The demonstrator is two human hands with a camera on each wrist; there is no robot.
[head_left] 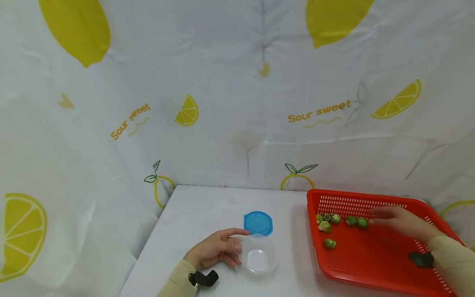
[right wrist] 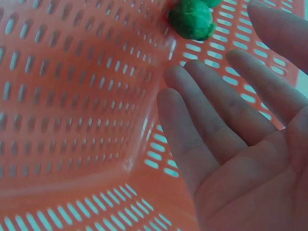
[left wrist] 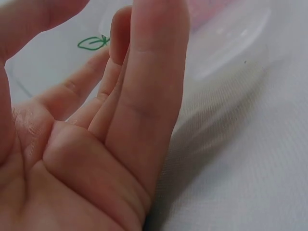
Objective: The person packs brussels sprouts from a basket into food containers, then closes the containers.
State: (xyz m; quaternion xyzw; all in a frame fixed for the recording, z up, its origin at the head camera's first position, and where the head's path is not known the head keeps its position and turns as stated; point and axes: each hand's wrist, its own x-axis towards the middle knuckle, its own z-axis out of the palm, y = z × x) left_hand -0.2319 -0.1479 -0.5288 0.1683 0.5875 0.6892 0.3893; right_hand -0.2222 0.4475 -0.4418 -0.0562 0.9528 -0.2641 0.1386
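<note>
My left hand (head_left: 219,249) lies beside a clear round plastic container (head_left: 257,260) on the table. Its index finger stretches along the container's back rim, and the other fingertips are at its left side. The left wrist view shows loosely bent fingers (left wrist: 154,96), with the container blurred beyond them. Over the red plastic basket (head_left: 363,264), my right hand (head_left: 402,222) reaches with extended fingers toward a pair of Brussels sprouts (head_left: 356,222). In the right wrist view, a green sprout (right wrist: 192,20) sits just past the fingertips, and nothing is in the palm.
More Brussels sprouts (head_left: 324,226) lie along the basket's left side, with a single sprout (head_left: 329,243) nearer the front. A blue lid (head_left: 258,223) rests on the white table (head_left: 211,210) behind the container. A lemon-print cloth (head_left: 230,103) hangs behind the table.
</note>
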